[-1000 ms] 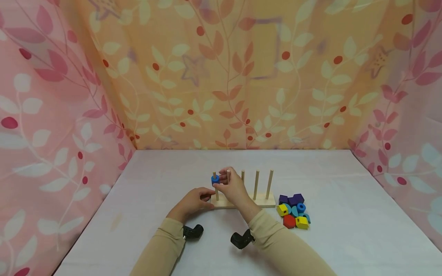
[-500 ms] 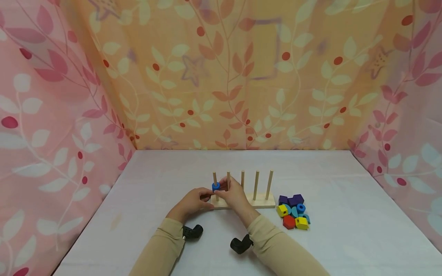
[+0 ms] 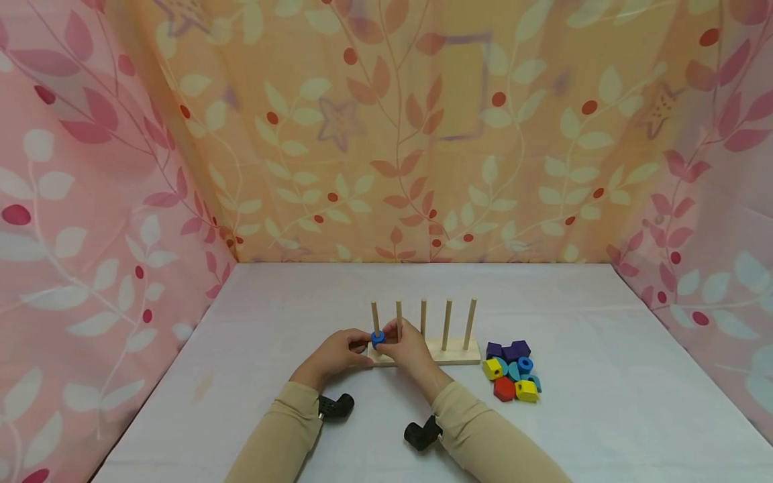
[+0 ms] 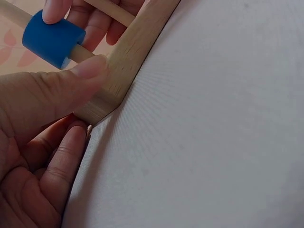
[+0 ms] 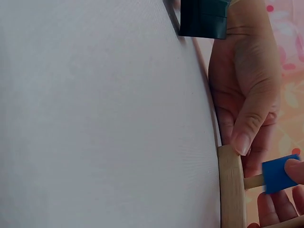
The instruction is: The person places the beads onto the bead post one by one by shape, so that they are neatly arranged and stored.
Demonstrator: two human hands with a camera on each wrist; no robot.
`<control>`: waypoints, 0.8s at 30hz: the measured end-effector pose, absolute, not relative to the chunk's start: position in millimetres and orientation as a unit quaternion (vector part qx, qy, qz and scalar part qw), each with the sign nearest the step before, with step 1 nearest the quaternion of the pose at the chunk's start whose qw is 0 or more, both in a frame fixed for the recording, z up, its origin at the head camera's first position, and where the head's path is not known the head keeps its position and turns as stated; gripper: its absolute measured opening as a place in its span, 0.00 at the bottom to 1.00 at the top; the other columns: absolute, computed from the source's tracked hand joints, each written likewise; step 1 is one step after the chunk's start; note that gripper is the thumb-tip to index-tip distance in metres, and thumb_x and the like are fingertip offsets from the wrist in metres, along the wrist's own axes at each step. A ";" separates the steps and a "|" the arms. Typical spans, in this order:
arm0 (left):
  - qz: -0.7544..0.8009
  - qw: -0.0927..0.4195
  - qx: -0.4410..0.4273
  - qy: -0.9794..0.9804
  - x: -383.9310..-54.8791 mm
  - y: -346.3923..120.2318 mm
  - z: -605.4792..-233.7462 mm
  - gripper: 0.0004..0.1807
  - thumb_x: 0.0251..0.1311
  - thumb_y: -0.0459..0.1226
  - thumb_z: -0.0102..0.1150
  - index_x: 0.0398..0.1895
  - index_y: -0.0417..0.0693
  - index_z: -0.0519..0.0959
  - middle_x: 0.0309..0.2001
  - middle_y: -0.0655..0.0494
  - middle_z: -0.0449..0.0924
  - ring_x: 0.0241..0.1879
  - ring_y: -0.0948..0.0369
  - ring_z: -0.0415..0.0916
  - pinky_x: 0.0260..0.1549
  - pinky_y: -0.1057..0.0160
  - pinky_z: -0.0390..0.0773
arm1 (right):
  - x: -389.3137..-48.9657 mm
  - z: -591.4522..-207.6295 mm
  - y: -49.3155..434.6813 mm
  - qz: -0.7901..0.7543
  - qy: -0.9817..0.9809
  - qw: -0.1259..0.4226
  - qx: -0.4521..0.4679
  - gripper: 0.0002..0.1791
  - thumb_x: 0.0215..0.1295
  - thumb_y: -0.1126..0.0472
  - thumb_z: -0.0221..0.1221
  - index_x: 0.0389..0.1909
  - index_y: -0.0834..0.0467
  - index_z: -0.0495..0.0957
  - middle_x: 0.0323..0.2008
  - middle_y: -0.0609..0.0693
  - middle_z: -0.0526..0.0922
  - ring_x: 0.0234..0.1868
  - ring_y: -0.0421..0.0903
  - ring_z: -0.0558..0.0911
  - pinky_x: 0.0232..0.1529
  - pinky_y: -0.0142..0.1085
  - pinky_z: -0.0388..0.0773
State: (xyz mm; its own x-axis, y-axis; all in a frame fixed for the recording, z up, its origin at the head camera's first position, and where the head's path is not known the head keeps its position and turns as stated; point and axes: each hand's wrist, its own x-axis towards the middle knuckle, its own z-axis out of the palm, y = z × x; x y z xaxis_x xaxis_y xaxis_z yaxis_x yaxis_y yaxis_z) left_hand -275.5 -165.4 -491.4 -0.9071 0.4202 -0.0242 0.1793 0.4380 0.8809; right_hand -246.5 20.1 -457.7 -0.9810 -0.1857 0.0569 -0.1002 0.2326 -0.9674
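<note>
A wooden peg stand (image 3: pixel 454 357) with several upright dowels stands on the table. My left hand (image 3: pixel 334 353) grips the left end of its base, thumb on top in the left wrist view. With my right hand (image 3: pixel 414 350) I pinch a blue cylinder bead (image 3: pixel 378 338), which is threaded on the leftmost peg (image 3: pixel 375 315). In the left wrist view a gap shows between the blue bead (image 4: pixel 50 39) and the base (image 4: pixel 130 59). The right wrist view shows my right thumb (image 5: pixel 297 170) pressing the bead's side. Some right fingers are hidden behind the pegs and bead.
Right of the stand lies a cluster of blocks: purple cubes (image 3: pixel 518 349), yellow blocks (image 3: pixel 527 391), a red hexagon (image 3: pixel 504 389), light-blue half-round pieces (image 3: pixel 514 371) and another blue cylinder (image 3: pixel 525 365). Black wrist devices (image 3: pixel 423 433) jut from both sleeves. Patterned curtains (image 3: pixel 386 134) surround the table.
My right hand has moved down with the blue cylinder bead, sliding it from near the top of the leftmost peg to its lower part. My left hand has stayed on the base's end.
</note>
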 end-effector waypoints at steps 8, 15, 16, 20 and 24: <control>0.510 0.127 0.174 0.833 -275.7 -165.6 -491.3 0.27 0.41 0.37 0.72 0.49 0.45 0.78 0.51 0.52 0.75 0.53 0.58 0.71 0.51 0.65 0.72 | -246.0 -454.6 21.9 -0.613 0.783 0.045 -0.095 0.19 0.54 0.70 0.62 0.46 0.68 0.68 0.41 0.58 0.78 0.44 0.52 0.79 0.44 0.37 0.77; 0.503 0.134 0.152 0.840 -275.0 -165.4 -489.7 0.27 0.40 0.39 0.73 0.49 0.48 0.79 0.51 0.54 0.75 0.53 0.59 0.70 0.51 0.66 0.72 | -239.3 -440.5 33.0 -0.590 0.798 0.032 -0.116 0.22 0.55 0.67 0.62 0.52 0.63 0.70 0.48 0.58 0.78 0.51 0.55 0.76 0.51 0.46 0.73; 0.500 0.133 0.152 0.842 -274.6 -165.4 -489.2 0.27 0.40 0.39 0.73 0.49 0.48 0.78 0.51 0.54 0.75 0.53 0.59 0.70 0.51 0.65 0.72 | -237.9 -438.5 35.1 -0.589 0.798 0.030 -0.121 0.23 0.56 0.67 0.62 0.53 0.63 0.70 0.49 0.58 0.78 0.53 0.56 0.75 0.52 0.47 0.72; 0.496 0.135 0.143 0.846 -273.1 -164.4 -487.1 0.27 0.40 0.38 0.73 0.49 0.49 0.78 0.51 0.54 0.74 0.53 0.59 0.70 0.51 0.64 0.72 | -233.6 -433.7 44.1 -0.587 0.797 0.031 -0.138 0.24 0.57 0.66 0.60 0.57 0.61 0.69 0.54 0.58 0.75 0.57 0.57 0.72 0.57 0.48 0.67; 0.500 0.139 0.135 0.844 -272.9 -162.7 -487.1 0.27 0.40 0.37 0.73 0.49 0.49 0.78 0.52 0.53 0.74 0.53 0.59 0.70 0.51 0.64 0.72 | -230.9 -430.1 56.3 -0.587 0.794 0.044 -0.151 0.27 0.58 0.67 0.60 0.59 0.62 0.67 0.56 0.58 0.74 0.58 0.55 0.71 0.60 0.48 0.64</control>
